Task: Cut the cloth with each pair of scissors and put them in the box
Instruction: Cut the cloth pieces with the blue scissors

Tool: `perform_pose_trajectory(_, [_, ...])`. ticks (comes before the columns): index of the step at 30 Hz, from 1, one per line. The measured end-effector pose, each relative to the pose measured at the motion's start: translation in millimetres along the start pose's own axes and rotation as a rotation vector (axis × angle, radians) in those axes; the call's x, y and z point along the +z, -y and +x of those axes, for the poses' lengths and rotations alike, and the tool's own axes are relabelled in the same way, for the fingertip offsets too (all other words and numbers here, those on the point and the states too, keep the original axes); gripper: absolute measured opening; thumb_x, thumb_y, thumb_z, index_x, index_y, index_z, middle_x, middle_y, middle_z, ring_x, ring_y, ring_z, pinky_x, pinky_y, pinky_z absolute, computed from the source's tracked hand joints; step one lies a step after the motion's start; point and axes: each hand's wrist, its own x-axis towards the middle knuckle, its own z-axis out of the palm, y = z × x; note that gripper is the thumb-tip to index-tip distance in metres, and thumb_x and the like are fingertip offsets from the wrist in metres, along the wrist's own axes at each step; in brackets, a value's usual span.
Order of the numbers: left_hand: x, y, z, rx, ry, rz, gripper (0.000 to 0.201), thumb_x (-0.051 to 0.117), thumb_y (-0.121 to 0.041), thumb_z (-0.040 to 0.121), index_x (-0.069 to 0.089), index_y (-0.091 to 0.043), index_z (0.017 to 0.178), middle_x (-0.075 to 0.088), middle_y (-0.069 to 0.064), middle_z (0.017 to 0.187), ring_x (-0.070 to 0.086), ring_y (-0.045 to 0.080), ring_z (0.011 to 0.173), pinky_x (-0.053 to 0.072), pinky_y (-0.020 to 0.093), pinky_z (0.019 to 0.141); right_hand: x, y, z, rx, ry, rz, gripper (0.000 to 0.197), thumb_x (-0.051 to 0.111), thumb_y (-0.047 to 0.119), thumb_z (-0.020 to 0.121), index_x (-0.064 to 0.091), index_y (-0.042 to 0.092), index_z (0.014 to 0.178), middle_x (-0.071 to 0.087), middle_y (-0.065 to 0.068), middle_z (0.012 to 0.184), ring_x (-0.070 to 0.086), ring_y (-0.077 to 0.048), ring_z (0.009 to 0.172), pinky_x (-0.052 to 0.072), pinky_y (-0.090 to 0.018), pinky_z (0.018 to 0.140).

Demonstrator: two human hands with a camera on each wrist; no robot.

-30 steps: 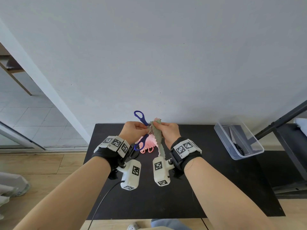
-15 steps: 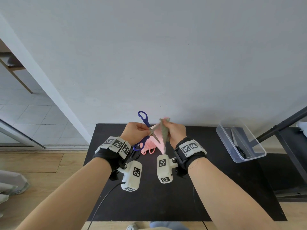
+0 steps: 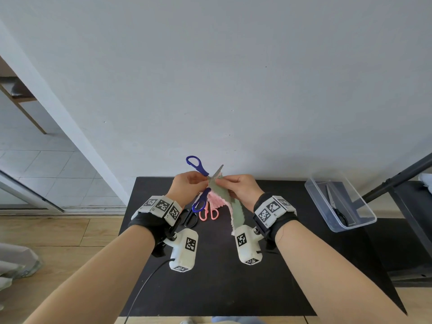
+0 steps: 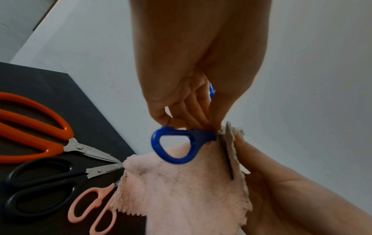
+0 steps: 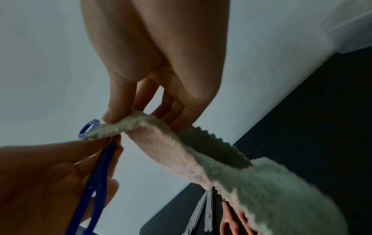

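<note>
My left hand (image 3: 191, 185) grips the blue scissors (image 3: 197, 167) near the pivot, with the handles spread wide; one blade tip sticks up past the cloth. My right hand (image 3: 236, 187) pinches the top edge of the green and pink cloth (image 3: 236, 213), which hangs down in front of my right wrist. In the left wrist view a blade of the blue scissors (image 4: 173, 147) lies against the cloth (image 4: 181, 194). In the right wrist view, thumb and fingers pinch the cloth (image 5: 181, 147) beside the blue scissors (image 5: 96, 174). The clear box (image 3: 364, 218) stands at the table's right edge.
One pair of scissors (image 3: 336, 209) lies in the box. Orange scissors (image 4: 40, 125), black scissors (image 4: 40, 186) and pink scissors (image 4: 90, 211) lie on the black table (image 3: 210, 288) under my hands. A dark frame (image 3: 397, 178) stands at the right, with a wall close behind.
Both hands have risen slightly with the cloth. The scissors have turned, so one blade now points up past the cloth's top edge.
</note>
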Motion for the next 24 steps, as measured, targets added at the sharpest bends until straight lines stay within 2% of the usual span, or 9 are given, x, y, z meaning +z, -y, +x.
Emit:
perform_pose_trajectory(2, [1.5,-0.7,0.0,0.007,-0.011,0.021,0.009,0.068,-0.005,0.083,0.069,-0.006,0.091,0.068,0.001,0.078,0.064,0.010,0.069,0.050,0.011,0.059,2.3,-1.5,1.6,-0.031,0.014,-0.082,0.016,0.076,0.019,0.079,0.075,0.009,0.091,0.073,-0.012,0.097,0.067,-0.021,0.088,0.054,-0.032,0.087])
perform_pose_trajectory(4, [2.5,-0.7,0.7,0.007,-0.026,0.047,0.007,0.069,-0.006,0.082,0.068,-0.007,0.089,0.068,0.003,0.078,0.064,0.012,0.071,0.052,0.014,0.063,4.4,-0.3,1.6,-0.049,0.015,-0.164,0.020,0.075,0.019,0.080,0.074,0.007,0.096,0.073,-0.010,0.094,0.067,-0.017,0.085,0.055,-0.027,0.082])
perform_pose_trajectory(7, [2.5,0.8,1.1,-0.010,-0.061,0.059,0.007,0.069,-0.005,0.082,0.068,-0.004,0.088,0.067,0.005,0.078,0.064,0.015,0.072,0.053,0.019,0.068,7.1,1.0,1.2,-0.074,0.044,-0.255,0.024,0.073,0.017,0.082,0.072,0.006,0.103,0.073,-0.007,0.097,0.067,-0.013,0.086,0.054,-0.024,0.083])
perform_pose_trajectory(10, [1.7,1.9,2.6,-0.029,-0.078,0.043,0.008,0.068,-0.002,0.082,0.068,-0.003,0.091,0.067,0.005,0.079,0.064,0.015,0.072,0.052,0.019,0.067,7.1,2.1,0.4,-0.094,0.055,-0.320,0.022,0.071,0.016,0.084,0.072,0.007,0.104,0.072,-0.001,0.092,0.065,-0.002,0.078,0.050,-0.013,0.072])
perform_pose_trajectory(12, [0.5,1.3,3.6,-0.033,-0.085,0.045,0.007,0.068,-0.003,0.082,0.068,-0.003,0.089,0.067,0.005,0.079,0.064,0.015,0.073,0.053,0.020,0.069,6.0,1.4,0.6,-0.094,0.052,-0.356,0.020,0.070,0.017,0.085,0.073,0.008,0.103,0.071,0.006,0.085,0.064,0.002,0.074,0.048,-0.011,0.067])
perform_pose_trajectory(16, [-1.0,-1.0,5.1,-0.034,-0.104,0.064,0.009,0.067,-0.003,0.083,0.068,-0.002,0.092,0.065,0.003,0.077,0.062,0.013,0.068,0.053,0.018,0.064,4.4,-1.5,1.3,-0.082,0.024,-0.390,0.019,0.069,0.018,0.086,0.073,0.006,0.099,0.070,0.003,0.082,0.064,-0.006,0.075,0.052,-0.018,0.071])
perform_pose_trajectory(20, [-1.9,0.9,5.8,-0.026,-0.119,0.048,0.011,0.068,-0.004,0.083,0.068,-0.001,0.093,0.067,0.005,0.078,0.063,0.014,0.070,0.053,0.019,0.066,1.1,-2.0,1.3,-0.085,0.014,-0.417,0.019,0.070,0.020,0.085,0.073,0.006,0.098,0.072,-0.007,0.091,0.064,-0.013,0.080,0.052,-0.028,0.079])
perform_pose_trajectory(24, [-2.4,6.1,5.2,-0.044,-0.143,-0.008,0.011,0.070,-0.005,0.082,0.068,-0.002,0.093,0.067,0.004,0.076,0.062,0.012,0.065,0.051,0.016,0.060,-6.7,-0.7,-0.6,-0.076,0.016,-0.441,0.018,0.069,0.019,0.085,0.073,0.006,0.097,0.071,-0.005,0.087,0.063,-0.013,0.077,0.051,-0.022,0.073])
